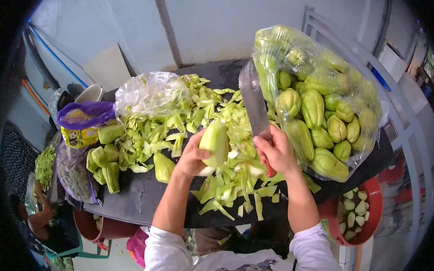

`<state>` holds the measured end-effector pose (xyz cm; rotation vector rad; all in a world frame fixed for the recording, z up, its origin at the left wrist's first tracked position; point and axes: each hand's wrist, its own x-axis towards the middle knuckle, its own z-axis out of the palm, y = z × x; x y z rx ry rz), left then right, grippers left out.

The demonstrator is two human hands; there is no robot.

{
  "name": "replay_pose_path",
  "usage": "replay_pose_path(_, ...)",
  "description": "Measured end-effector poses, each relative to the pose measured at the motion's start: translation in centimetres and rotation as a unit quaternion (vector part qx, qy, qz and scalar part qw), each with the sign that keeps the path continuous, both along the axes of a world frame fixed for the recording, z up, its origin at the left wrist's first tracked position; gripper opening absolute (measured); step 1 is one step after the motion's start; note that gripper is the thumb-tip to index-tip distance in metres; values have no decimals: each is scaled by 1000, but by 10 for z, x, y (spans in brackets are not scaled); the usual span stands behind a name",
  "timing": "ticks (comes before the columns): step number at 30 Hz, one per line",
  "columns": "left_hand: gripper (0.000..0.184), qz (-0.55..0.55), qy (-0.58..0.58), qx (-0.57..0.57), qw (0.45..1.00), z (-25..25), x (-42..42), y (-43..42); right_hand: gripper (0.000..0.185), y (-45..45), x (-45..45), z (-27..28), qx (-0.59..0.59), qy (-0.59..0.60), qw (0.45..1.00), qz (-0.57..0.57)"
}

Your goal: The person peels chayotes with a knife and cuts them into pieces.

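My left hand (196, 155) is wrapped round a pale green peeled chayote (216, 143), held upright over the table. To its right, my right hand (276, 149) grips the red handle (270, 171) of a large knife, whose wide blade (254, 98) points up and away from me. Blade and chayote are apart. Green peelings (239, 174) lie spread beneath and around both hands. Another light green chayote (164, 167) rests on the table just left of my left forearm.
A clear bag (323, 101) of whole chayotes fills the right side of the dark table (143, 200). Several peeled pieces (106, 162) and a purple net bag (77, 173) sit left. Red buckets (377, 208) stand below. A metal railing (400, 94) runs at right.
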<state>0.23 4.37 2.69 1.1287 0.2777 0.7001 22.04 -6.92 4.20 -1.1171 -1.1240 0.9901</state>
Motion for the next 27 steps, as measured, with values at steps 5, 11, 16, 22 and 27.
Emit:
replay_pose_path(5, 70, 19, -128, -239, 962, -16, 4, -3, 32, 8, -19, -7, 52, -182, 982, -23)
replay_pose_path(11, 49, 200, -106, -330, 916, -20, -2, 1, 44, 16, -45, -21, 21, -227, 973, -45)
replay_pose_path(16, 50, 221, -112, -299, 921, -30, -5, -5, 47, 15, -54, -13, -20, -287, 955, -72)
replay_pose_path(22, 49, 153, -157, -225, 950, -29, 0, -15, 56, 13, -60, -11, 35, -223, 967, -122)
replay_pose_path(27, 50, 157, -185, -156, 958, -27, -2, -20, 60, 9, -53, -4, 53, -229, 963, -136)
